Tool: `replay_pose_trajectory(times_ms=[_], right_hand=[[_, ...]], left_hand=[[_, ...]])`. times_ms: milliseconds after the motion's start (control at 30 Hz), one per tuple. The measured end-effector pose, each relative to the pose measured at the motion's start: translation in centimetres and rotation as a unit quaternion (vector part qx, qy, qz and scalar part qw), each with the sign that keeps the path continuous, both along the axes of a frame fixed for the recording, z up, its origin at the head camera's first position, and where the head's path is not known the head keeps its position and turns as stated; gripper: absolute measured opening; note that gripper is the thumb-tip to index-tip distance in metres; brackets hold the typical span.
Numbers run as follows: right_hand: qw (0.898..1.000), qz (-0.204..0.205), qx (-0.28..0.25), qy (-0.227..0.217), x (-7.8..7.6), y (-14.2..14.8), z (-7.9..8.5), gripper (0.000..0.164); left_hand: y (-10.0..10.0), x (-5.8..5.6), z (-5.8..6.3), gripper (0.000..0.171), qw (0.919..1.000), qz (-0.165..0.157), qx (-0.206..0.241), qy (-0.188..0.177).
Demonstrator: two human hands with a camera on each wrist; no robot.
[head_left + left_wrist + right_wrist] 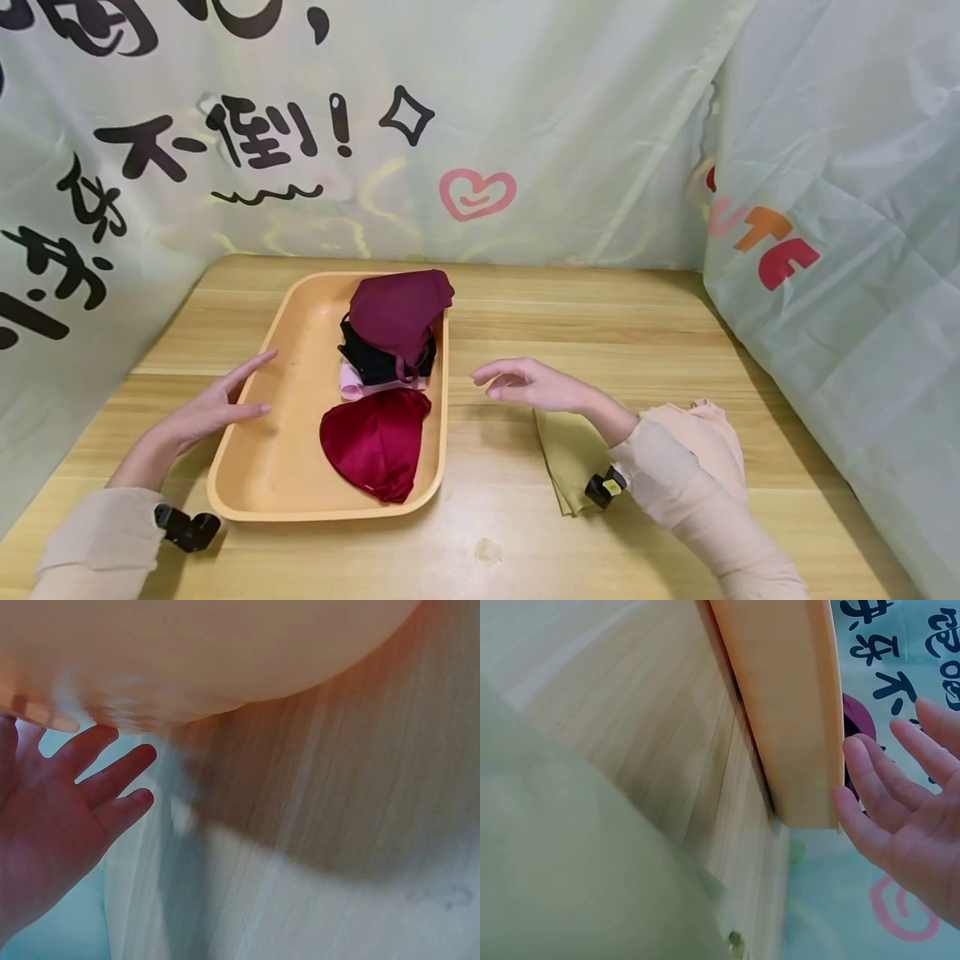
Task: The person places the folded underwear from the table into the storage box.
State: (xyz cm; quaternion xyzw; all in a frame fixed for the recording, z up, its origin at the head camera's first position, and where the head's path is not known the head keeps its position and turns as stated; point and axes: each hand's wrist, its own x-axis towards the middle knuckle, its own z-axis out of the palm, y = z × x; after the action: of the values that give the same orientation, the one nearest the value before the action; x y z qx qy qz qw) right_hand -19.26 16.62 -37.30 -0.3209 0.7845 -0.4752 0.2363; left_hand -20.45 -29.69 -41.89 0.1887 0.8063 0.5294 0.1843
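Observation:
An orange plastic tray (292,367) stands on the table, with folded cloth pieces along its right side. Nearest is a dark red satiny piece (381,442); behind it a maroon piece with a strap (397,310) lies over a black one (367,357) and a pink one (351,382). At the tray's left rim my left hand (210,415) has its fingers spread, the tips overlapping the rim. To the right of the tray, my right hand (536,386) hovers with loosely bent fingers and holds nothing. Under its wrist lies an olive-green cloth (572,458).
A pale peach cloth (716,437) lies to the right, partly hidden by the right sleeve. Printed curtains (585,150) hang behind and at both sides of the wooden table (495,492). Each wrist carries a small black camera (187,529).

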Motion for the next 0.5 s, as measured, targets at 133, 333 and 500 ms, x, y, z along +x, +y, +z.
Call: replay_pose_trajectory(times_ms=[133, 333, 500], right_hand=[[1.000, -0.005, 0.004, 0.001, 0.1, 0.6, 0.0, 0.037], [1.000, -0.017, 0.011, 0.004, 0.3, 1.6, 0.2, 0.037], [1.000, -0.024, 0.018, 0.004, 0.5, 2.3, 0.4, 0.039]], left_hand=[[0.0, 0.0, 0.1, 0.074, 1.0000, -0.001, -0.001, 0.002], [0.0, -0.1, 0.1, 0.074, 1.0000, -0.003, -0.005, 0.003], [0.0, -0.1, 0.0, 0.074, 1.0000, -0.002, -0.003, 0.003]])
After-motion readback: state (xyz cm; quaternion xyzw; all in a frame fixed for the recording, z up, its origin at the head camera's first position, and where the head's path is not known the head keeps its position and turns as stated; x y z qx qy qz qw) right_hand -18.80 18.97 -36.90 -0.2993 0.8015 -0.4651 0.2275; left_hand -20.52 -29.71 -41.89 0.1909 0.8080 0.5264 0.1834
